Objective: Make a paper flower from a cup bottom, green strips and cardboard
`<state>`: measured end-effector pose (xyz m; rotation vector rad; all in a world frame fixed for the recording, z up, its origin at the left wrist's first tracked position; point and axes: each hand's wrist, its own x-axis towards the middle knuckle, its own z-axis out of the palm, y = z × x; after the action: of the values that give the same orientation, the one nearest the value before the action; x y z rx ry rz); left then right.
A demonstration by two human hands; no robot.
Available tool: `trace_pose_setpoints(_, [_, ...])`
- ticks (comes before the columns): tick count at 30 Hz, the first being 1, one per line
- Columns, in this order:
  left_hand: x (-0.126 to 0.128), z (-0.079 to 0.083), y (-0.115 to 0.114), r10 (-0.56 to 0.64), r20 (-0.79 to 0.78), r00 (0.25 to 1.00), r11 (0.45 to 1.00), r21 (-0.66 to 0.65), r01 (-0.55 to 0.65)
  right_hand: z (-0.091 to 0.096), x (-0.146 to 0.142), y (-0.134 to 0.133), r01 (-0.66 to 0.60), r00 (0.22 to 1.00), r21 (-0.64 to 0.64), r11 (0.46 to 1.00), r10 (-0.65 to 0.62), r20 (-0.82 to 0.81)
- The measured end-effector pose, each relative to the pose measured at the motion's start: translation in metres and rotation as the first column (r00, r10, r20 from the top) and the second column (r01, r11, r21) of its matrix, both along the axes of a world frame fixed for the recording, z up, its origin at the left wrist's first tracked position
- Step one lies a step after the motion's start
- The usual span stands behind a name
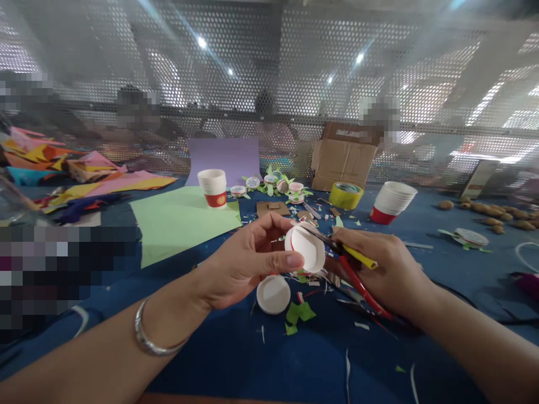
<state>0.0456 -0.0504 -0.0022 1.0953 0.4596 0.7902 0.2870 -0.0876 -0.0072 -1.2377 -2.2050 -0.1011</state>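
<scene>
My left hand (246, 259) grips the white bottom piece of a paper cup (310, 252) between thumb and fingers, its inside facing me. Closed around a pair of scissors (330, 242), my right hand (391, 264) holds their blades against the cup piece's upper rim. Red and yellow parts show at the scissors' handles. Below my left hand lies another round white cup bottom (273, 294), beside a green paper cutout (300, 315). White and green scraps are scattered under both hands. Some of my right fingers are hidden.
Stacked paper cups (213, 188) stand on green paper (181, 224); another stack (392, 203) leans at right. Behind are small paper turtles (272, 179), yellow tape (346, 195) and a cardboard box (343, 160). Coloured paper (105, 182) lies left, walnut-like brown objects (497, 210) right. Perforated metal stands behind.
</scene>
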Motion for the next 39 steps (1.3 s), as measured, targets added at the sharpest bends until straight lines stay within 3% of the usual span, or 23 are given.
trace_pose_setpoints(16, [-0.003,0.0,0.001,-0.076,0.073,0.994,0.997,-0.026,0.078,-0.016,0.015,0.004,-0.04,0.995,0.168,0.985,0.025,0.093])
trace_pose_setpoints(26, [-0.002,-0.005,0.0,-0.131,-0.049,0.99,0.991,-0.033,0.13,-0.007,0.008,0.0,-0.111,0.989,0.136,0.984,0.096,0.114])
trace_pose_setpoints(39, [-0.002,-0.003,0.0,-0.201,-0.051,0.978,0.98,-0.019,0.2,-0.008,0.011,0.0,-0.15,0.982,0.146,0.978,0.13,0.14])
